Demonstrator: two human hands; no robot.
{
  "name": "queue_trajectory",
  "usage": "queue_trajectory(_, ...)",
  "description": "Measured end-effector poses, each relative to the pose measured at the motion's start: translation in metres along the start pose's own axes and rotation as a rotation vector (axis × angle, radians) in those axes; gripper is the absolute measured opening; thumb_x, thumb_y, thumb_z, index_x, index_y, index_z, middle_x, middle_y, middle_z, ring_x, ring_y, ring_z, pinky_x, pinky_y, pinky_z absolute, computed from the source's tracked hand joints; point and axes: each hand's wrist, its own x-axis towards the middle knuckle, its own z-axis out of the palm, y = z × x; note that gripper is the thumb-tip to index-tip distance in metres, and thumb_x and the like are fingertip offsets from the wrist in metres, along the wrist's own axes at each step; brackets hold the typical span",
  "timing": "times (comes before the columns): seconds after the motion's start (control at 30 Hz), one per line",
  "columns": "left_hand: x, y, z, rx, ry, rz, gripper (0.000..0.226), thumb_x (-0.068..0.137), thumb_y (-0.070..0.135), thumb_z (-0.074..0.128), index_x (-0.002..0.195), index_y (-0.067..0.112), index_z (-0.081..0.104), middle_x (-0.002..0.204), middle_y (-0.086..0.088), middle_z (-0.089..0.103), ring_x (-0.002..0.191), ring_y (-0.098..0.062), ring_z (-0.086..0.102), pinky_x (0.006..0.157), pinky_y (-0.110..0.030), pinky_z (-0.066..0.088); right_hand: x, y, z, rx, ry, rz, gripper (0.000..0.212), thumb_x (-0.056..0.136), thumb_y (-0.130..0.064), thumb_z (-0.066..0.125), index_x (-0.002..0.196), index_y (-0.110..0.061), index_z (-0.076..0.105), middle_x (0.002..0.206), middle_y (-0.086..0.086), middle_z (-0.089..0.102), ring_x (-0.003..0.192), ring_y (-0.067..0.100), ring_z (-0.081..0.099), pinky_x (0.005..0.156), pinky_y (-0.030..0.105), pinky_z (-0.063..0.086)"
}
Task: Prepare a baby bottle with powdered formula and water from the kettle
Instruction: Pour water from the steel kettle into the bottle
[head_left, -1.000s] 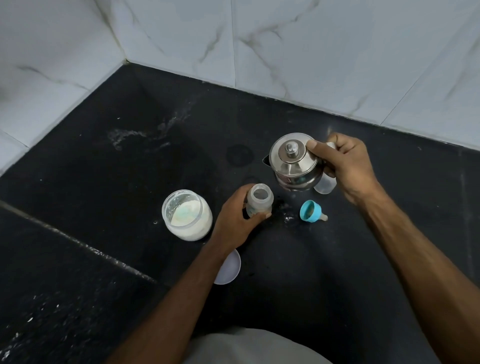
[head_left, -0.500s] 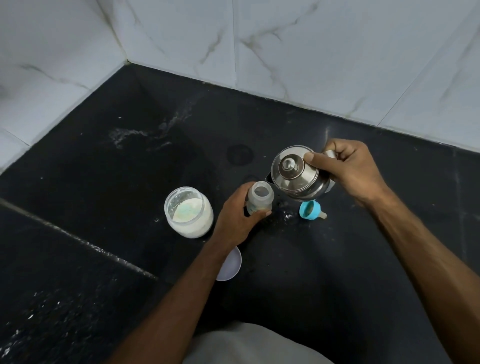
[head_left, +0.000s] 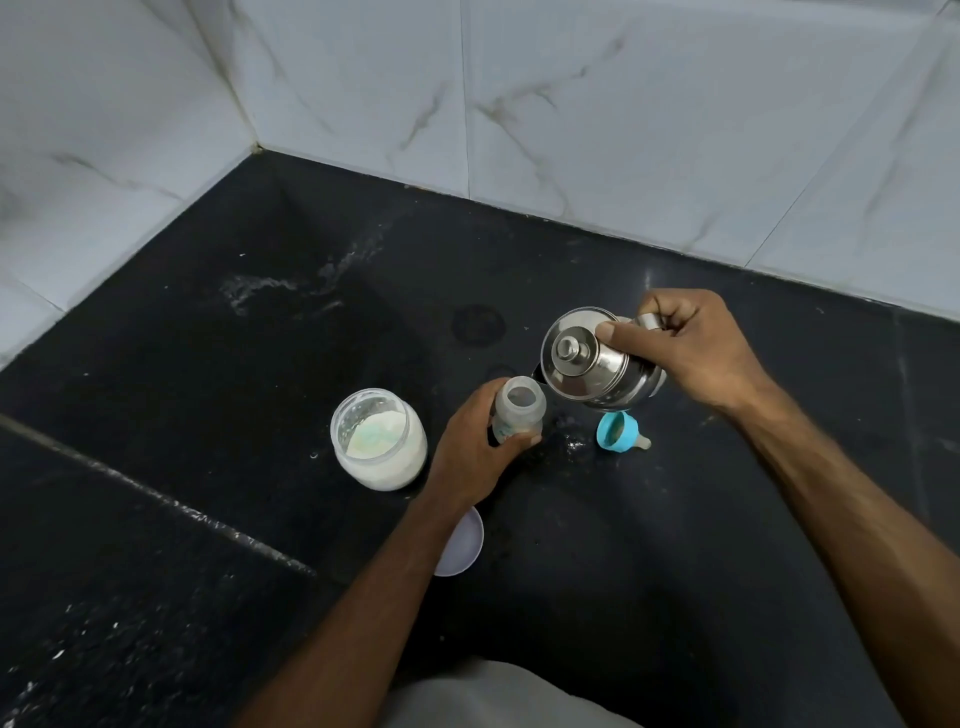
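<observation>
My left hand (head_left: 475, 447) grips the open, translucent baby bottle (head_left: 519, 410), which stands upright on the black counter (head_left: 208, 395). My right hand (head_left: 685, 353) holds the steel kettle (head_left: 592, 364) by its handle, thumb pressing the lid. The kettle is lifted and tilted to the left, its spout right beside the bottle's mouth. An open glass jar of white formula powder (head_left: 379, 441) stands left of the bottle. The blue bottle collar with its teat (head_left: 618, 430) lies on the counter below the kettle.
A white round lid (head_left: 462, 540) lies on the counter, partly under my left forearm. Marble-tiled walls (head_left: 571, 104) close the counter at the back and left. Powder specks and a water smear mark the counter.
My right hand has brought the kettle down and left toward the bottle and tilted it more. My left hand stays on the bottle.
</observation>
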Motion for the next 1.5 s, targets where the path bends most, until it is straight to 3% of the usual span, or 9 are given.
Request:
queue_trajectory(0.13,0.001,-0.002,-0.001,0.005,0.007,-0.009,0.057,0.08,0.035,0.075,0.129,0.038,0.045,0.124,0.021,0.054,0.115,0.015,0.049,0.097,-0.006,0.038,0.002,-0.003,0.002,-0.073,-0.003,-0.048,0.043,0.083,-0.024,0.076,0.053,-0.02,0.045,0.049,0.004,0.044,0.046,0.026,0.043,0.043,0.022,0.036)
queue_trajectory(0.27,0.002,-0.002,-0.001,-0.004,0.001,-0.011,0.058,0.081,0.029,0.077,0.13,0.034,0.046,0.126,0.017,0.055,0.113,0.017,0.048,0.097,-0.004,0.036,0.003,-0.005,0.003,-0.109,-0.025,-0.073,0.048,0.082,-0.025,0.076,0.058,-0.001,0.042,0.054,0.027,0.042,0.048,0.033,0.04,0.048,0.03,0.033)
queue_trajectory(0.37,0.002,-0.002,0.0,-0.017,-0.003,-0.013,0.058,0.082,0.027,0.077,0.132,0.027,0.048,0.128,0.012,0.056,0.114,0.009,0.05,0.099,-0.008,0.038,0.004,-0.007,0.003,-0.142,-0.045,-0.08,0.047,0.082,-0.026,0.076,0.058,-0.002,0.043,0.049,0.01,0.04,0.047,0.027,0.038,0.046,0.028,0.032)
queue_trajectory(0.53,0.001,0.002,-0.001,-0.038,0.0,-0.01,0.059,0.082,0.025,0.078,0.133,0.017,0.051,0.131,0.003,0.059,0.121,-0.009,0.055,0.105,-0.033,0.046,0.006,-0.007,0.006,-0.152,-0.074,-0.081,0.046,0.082,-0.023,0.077,0.055,-0.011,0.042,0.043,-0.011,0.037,0.041,0.008,0.032,0.042,0.017,0.028)
queue_trajectory(0.8,0.001,0.007,-0.002,-0.042,-0.004,-0.031,0.061,0.082,0.024,0.078,0.135,0.014,0.05,0.133,0.0,0.058,0.123,-0.013,0.055,0.106,-0.04,0.045,0.008,-0.008,0.006,-0.186,-0.087,-0.098,0.044,0.082,-0.021,0.077,0.055,-0.012,0.043,0.042,-0.012,0.038,0.04,0.005,0.032,0.042,0.011,0.027)
queue_trajectory(1.27,0.001,0.005,-0.002,-0.016,0.008,-0.015,0.062,0.082,0.028,0.078,0.136,0.02,0.048,0.133,0.004,0.057,0.121,-0.006,0.053,0.106,-0.029,0.044,0.008,-0.01,0.006,-0.205,-0.125,-0.123,0.044,0.081,-0.028,0.076,0.055,-0.011,0.045,0.043,-0.013,0.038,0.041,0.005,0.031,0.043,0.012,0.029)
queue_trajectory(1.5,0.001,0.005,-0.002,-0.04,0.009,-0.019,0.062,0.081,0.025,0.079,0.135,0.015,0.05,0.133,0.001,0.058,0.122,-0.011,0.054,0.106,-0.035,0.045,0.008,-0.014,0.003,-0.227,-0.118,-0.144,0.042,0.083,-0.023,0.076,0.058,-0.004,0.048,0.044,-0.011,0.04,0.041,0.005,0.034,0.044,0.01,0.029)
